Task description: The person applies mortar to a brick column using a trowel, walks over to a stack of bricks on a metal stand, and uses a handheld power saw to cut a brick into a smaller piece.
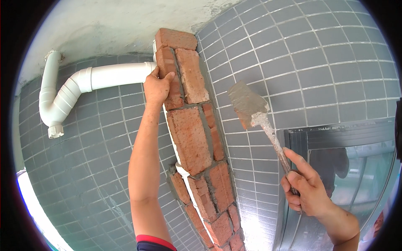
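Head view: the brick column (190, 138) runs up a tiled wall (280, 46) toward the ceiling, and the work in hand looks like bedding and pointing its upper bricks with mortar. The left hand (158, 89) is at the column's upper left edge, its thumb laid on the face of a narrow upright brick (167, 62) and its other fingers bent toward the edge; whether they grip or only steady it, I cannot tell. That brick sits in the column just below the crosswise top brick (178, 39). Right of the column and apart from it, the right hand (307, 186) has its fingers closed round the handle of a trowel (273, 136), with the index finger stretched along it; grey mortar (247, 96) coats the blade. The next move probably calls for the left hand to keep the brick steady while the blade brings mortar to an upper joint. The column's foot is cut off by the lower edge. Left of the column, the white drain pipe (119, 75) meets it beside the left hand, which partly hides that junction. The reddish patch on the blade's lower corner is hard to make out.
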Motion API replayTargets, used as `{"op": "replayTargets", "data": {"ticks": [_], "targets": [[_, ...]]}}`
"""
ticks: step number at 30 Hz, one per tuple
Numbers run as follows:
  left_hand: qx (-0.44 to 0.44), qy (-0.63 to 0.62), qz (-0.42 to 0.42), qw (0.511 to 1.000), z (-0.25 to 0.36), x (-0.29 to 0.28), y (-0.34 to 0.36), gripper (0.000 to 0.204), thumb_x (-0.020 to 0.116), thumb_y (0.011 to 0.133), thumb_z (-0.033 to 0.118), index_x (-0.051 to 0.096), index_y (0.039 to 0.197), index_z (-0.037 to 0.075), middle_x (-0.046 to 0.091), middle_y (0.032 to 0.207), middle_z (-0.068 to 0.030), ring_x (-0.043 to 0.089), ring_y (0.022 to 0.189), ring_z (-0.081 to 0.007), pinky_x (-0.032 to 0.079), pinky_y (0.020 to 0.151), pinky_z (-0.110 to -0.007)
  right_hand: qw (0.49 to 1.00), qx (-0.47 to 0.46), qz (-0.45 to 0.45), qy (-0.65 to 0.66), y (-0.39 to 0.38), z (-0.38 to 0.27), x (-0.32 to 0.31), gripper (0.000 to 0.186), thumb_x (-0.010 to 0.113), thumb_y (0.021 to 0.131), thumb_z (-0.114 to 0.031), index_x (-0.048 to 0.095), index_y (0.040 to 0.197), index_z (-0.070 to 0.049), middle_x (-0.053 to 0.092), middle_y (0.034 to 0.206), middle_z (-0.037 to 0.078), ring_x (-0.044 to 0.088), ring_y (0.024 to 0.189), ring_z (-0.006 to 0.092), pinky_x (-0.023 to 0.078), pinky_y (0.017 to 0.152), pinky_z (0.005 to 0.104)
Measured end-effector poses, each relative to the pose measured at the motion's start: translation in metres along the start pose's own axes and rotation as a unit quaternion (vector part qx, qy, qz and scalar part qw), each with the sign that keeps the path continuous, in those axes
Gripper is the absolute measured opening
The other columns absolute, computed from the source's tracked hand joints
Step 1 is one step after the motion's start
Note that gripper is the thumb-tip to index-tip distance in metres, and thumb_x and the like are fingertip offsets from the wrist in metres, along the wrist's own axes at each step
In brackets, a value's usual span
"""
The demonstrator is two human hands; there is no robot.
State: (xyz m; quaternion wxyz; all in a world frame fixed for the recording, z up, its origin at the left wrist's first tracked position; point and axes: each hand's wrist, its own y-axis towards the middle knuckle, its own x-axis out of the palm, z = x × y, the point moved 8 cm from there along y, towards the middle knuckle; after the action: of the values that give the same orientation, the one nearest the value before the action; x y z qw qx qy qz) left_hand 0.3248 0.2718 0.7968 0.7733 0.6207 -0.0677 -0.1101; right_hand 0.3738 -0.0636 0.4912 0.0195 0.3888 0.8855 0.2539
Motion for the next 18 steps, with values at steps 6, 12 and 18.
{"op": "replayTargets", "data": {"ticks": [6, 12, 18], "targets": [[0.008, -0.039, -0.005, 0.999, -0.008, -0.004, 0.002, 0.068, 0.073, 0.083, 0.025, 0.046, 0.135, -0.008, 0.065, 0.117, -0.0201, 0.065, 0.101, -0.0223, 0.05, 0.087, -0.032, 1.0, 0.004, -0.005, 0.006, 0.001, 0.006, 0.003, 0.052, 0.037, 0.1, -0.01, 0.028, 0.15, -0.023, 0.051, 0.081, 0.005, 0.037, 0.047, 0.0078, 0.034, 0.039, 0.0235], [-0.02, -0.086, -0.014, 0.996, -0.006, -0.005, -0.03, 0.073, 0.073, 0.083, 0.029, 0.042, 0.139, -0.007, 0.064, 0.118, -0.0201, 0.063, 0.104, -0.0224, 0.049, 0.088, -0.032, 1.0, 0.005, -0.005, 0.002, -0.023, 0.024, -0.012, 0.052, 0.037, 0.1, -0.009, 0.028, 0.15, -0.022, 0.051, 0.082, 0.005, 0.036, 0.047, 0.008, 0.031, 0.038, 0.0235], [-0.019, -0.141, -0.054, 0.988, -0.021, -0.012, -0.047, 0.071, 0.071, 0.086, 0.029, 0.04, 0.142, -0.004, 0.055, 0.13, -0.0215, 0.057, 0.116, -0.0238, 0.047, 0.096, -0.036, 0.998, -0.056, 0.017, -0.02, -0.071, 0.089, -0.044, 0.064, 0.057, 0.096, -0.015, 0.024, 0.15, -0.008, 0.052, 0.07, 0.003, 0.043, 0.049, 0.0053, 0.034, 0.043, 0.0234]]}}
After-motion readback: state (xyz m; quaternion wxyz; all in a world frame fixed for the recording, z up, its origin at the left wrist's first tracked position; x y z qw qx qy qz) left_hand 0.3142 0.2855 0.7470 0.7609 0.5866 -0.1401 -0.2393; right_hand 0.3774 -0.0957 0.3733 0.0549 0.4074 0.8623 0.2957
